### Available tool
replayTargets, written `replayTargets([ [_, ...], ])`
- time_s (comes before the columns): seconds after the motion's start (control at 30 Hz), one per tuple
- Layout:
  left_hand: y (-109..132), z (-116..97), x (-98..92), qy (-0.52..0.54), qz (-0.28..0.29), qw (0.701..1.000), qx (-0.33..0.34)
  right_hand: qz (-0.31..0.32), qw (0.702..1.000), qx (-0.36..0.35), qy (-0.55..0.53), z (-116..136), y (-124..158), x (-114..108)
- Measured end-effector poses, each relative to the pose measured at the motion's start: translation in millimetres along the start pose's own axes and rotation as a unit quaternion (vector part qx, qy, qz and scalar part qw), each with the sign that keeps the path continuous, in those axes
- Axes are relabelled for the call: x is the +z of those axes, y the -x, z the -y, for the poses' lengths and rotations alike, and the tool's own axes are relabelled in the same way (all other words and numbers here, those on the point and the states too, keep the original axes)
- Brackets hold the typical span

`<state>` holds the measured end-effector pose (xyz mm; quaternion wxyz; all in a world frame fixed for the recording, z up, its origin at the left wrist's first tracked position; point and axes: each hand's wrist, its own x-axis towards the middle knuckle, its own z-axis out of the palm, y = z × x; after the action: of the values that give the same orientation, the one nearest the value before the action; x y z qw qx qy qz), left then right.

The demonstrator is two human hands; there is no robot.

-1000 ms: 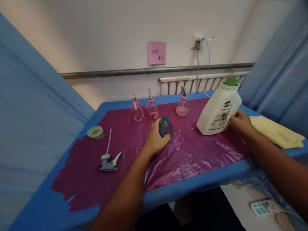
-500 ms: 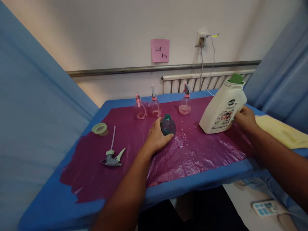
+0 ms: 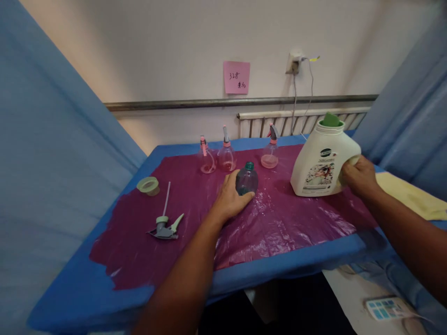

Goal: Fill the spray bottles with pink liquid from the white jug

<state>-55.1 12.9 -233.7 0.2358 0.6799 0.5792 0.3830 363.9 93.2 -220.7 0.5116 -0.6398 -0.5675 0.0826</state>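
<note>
Left grip (image 3: 228, 201) clasps bottle (image 3: 247, 178), right grip (image 3: 358, 176) jug (image 3: 321, 163)

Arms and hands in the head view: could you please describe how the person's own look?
The left hand and right hand are bare: no gloves, and no rings or watch that I can see. Both forearms are bare too, with no sleeve in view.

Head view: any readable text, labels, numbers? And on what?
"32", then handwritten characters I cannot make out: pink note on the wall.
Round dark logo and printed label, too small to read: white jug held by the right hand.
Key markings, too blurred: keypad, lower right.
None visible: green bottle in the left hand.
</note>
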Motion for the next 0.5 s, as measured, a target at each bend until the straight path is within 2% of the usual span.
replayTargets([
  [0.27,1,0,-0.2,-0.020,0.006,1.000,-0.001,0.017,0.997,-0.027,0.066,32,-21,-15],
  [0.5,3,-4,-0.6,0.004,-0.005,1.000,0.014,0.091,0.971,-0.079,0.206,55,-31,-28],
])
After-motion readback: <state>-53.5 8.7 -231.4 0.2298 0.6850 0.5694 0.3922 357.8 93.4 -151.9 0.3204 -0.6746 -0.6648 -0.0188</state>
